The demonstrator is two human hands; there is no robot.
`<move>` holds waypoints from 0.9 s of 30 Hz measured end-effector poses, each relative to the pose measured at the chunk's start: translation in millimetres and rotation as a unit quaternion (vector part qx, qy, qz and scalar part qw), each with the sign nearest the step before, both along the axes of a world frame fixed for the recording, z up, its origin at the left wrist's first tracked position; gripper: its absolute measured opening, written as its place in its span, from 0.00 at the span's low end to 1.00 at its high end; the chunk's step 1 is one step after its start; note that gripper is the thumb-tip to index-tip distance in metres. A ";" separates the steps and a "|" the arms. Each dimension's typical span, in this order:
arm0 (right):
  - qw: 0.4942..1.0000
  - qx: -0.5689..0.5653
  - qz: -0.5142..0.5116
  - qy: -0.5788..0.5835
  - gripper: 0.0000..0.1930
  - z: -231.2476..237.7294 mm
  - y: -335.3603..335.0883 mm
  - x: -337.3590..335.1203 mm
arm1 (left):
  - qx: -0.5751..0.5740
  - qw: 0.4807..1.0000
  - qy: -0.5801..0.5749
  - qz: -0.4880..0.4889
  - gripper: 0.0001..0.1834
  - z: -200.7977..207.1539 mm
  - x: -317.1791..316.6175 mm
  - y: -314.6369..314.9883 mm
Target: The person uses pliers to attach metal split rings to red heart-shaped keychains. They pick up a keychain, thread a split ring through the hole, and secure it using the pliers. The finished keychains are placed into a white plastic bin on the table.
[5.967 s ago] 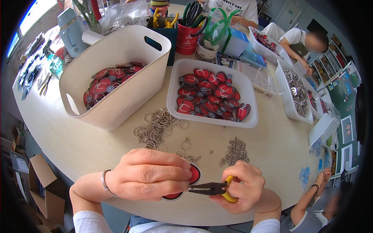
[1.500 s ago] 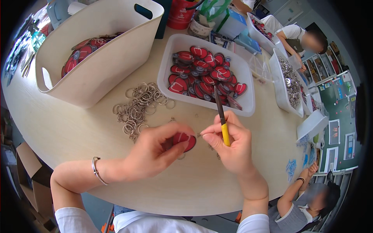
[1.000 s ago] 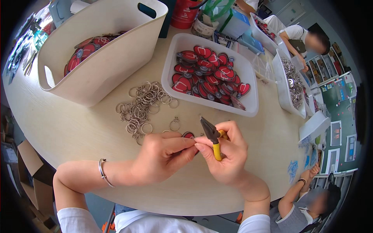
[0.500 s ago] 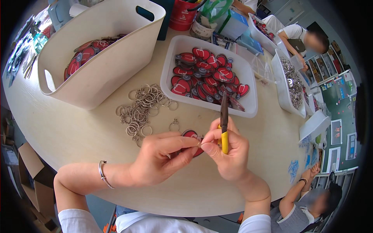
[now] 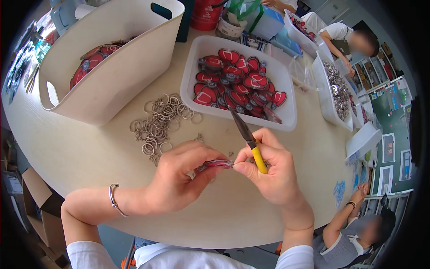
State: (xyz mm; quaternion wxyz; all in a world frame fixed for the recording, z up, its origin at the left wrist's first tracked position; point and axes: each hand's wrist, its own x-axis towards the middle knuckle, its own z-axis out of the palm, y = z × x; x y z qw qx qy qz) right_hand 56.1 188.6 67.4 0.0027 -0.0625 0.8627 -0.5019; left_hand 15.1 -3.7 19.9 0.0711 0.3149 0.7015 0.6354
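My left hand (image 5: pixel 177 175) is closed in a pinch round a red acrylic keychain charm (image 5: pixel 214 165), seen nearly edge-on. My right hand (image 5: pixel 273 172) grips needle-nose pliers (image 5: pixel 245 132) with yellow handles, their dark jaws pointing up and to the left. The thumb and forefinger of that hand also meet at the charm's right end. Whatever tiny part they pinch there is too small to make out. Beyond my left hand lies a pile of metal key rings (image 5: pixel 156 121), a few of them with short chains.
A white bin (image 5: pixel 134 74) with red charms stands at the far left. Behind my hands is a translucent tray (image 5: pixel 289 124) of more red charms. Farther right, a white tub (image 5: pixel 330 107) holds metal rings. Other people sit round the table (image 5: pixel 268 231).
The red charm has come up off the table into my left hand. The pliers have tilted from upright toward the left, still in my right hand.
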 end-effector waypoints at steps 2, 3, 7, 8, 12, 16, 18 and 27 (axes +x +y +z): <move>1.000 0.015 0.003 0.001 0.05 2.1 -0.7 0.3 | -0.018 0.999 0.030 0.005 0.10 2.9 -0.4 0.1; 1.000 0.015 -0.001 -0.005 0.05 2.0 -0.5 0.6 | -0.023 0.999 0.047 0.006 0.10 3.1 -0.9 0.3; 1.000 0.016 0.000 -0.022 0.05 0.2 1.1 -0.4 | -0.051 0.989 0.135 0.005 0.10 2.6 -4.7 -0.2; 1.000 0.018 0.003 -0.025 0.05 0.0 1.4 -0.5 | -0.061 0.985 0.162 0.003 0.10 2.4 -5.8 -0.2; 0.998 -0.036 -0.010 -0.051 0.05 -2.7 -4.9 2.5 | -0.034 0.988 0.149 0.015 0.11 -2.4 -7.0 2.7; 0.998 -0.054 -0.032 0.012 0.05 -19.6 -13.2 6.5 | -0.036 0.983 0.174 0.043 0.12 -3.3 -6.4 2.1; 0.996 -0.050 -0.050 0.058 0.05 -25.6 -18.4 8.5 | -0.032 0.977 0.203 0.056 0.12 -1.8 -8.5 1.7; 0.999 0.038 -0.004 0.018 0.07 -27.6 -7.3 -1.6 | -0.011 0.977 0.183 0.105 0.10 6.6 -30.6 -19.2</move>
